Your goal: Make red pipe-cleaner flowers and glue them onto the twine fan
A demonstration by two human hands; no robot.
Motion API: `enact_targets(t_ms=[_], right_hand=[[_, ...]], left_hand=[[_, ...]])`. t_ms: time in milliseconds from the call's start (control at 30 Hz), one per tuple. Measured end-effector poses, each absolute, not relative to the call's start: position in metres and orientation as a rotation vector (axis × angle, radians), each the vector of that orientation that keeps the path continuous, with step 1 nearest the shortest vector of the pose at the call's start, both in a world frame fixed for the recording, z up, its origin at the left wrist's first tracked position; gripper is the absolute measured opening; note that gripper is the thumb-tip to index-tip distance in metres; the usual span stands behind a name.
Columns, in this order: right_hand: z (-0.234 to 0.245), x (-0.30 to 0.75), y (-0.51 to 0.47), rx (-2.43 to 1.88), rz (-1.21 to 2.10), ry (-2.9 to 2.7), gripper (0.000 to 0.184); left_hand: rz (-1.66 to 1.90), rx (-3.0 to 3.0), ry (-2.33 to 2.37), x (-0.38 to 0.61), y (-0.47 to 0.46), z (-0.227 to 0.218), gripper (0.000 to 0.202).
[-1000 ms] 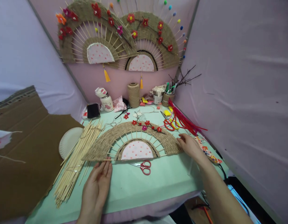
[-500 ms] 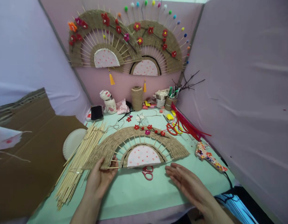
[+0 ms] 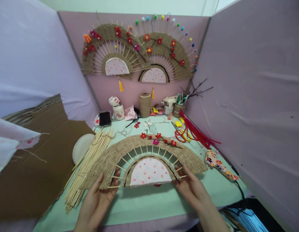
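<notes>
A half-round fan woven from jute twine (image 3: pixel 120 151) is held just above the mint-green table (image 3: pixel 149 203). It has bamboo-skewer ribs, a pink dotted fabric centre and small red and pink flowers along its top. My left hand (image 3: pixel 98 199) grips its lower left corner, thumb on top. On the other side my right hand (image 3: pixel 191 190) holds the lower right edge, fingers under the twine band. A sliver of red scissor handle (image 3: pixel 157 185) peeks out beneath the fan.
A bundle of bamboo skewers (image 3: pixel 88 164) and a paper plate (image 3: pixel 82 146) lie left, beside brown cardboard (image 3: pixel 30 164). Red pipe cleaners (image 3: pixel 195 132), a floral glue gun (image 3: pixel 219 166), a twine spool (image 3: pixel 145 104) and jars stand behind. Two finished fans (image 3: pixel 139 51) hang on the back wall.
My right hand has moved left from the open table onto the fan's right edge. The fan has lifted and come toward me, covering the scissors. The camera has tilted up.
</notes>
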State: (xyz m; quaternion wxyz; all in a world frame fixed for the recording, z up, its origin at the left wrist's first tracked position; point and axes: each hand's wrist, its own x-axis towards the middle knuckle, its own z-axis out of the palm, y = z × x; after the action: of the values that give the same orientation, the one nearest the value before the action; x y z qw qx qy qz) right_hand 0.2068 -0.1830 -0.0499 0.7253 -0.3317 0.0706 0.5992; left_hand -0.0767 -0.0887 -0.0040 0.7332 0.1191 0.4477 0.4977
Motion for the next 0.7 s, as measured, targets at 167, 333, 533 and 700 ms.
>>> enact_targets(t_ms=[167,333,533,700], right_hand=[[-0.033,0.202,-0.187,-0.653,1.312,-0.023,0.022],[-0.010,0.210,-0.163,-0.545,1.301,-0.183,0.030],[0.023,0.220,-0.098,-0.291,1.143,-0.326,0.030],[0.018,0.226,-0.056,-0.136,1.100,-0.293,0.030]], left_hand=[[1.106,0.236,0.859,-0.085,-0.094,-0.013,0.040],[1.135,0.225,0.625,-0.072,-0.066,-0.006,0.037],[1.220,0.229,0.318,-0.030,0.003,0.035,0.033],[1.277,0.216,0.224,-0.003,0.032,0.043,0.026]])
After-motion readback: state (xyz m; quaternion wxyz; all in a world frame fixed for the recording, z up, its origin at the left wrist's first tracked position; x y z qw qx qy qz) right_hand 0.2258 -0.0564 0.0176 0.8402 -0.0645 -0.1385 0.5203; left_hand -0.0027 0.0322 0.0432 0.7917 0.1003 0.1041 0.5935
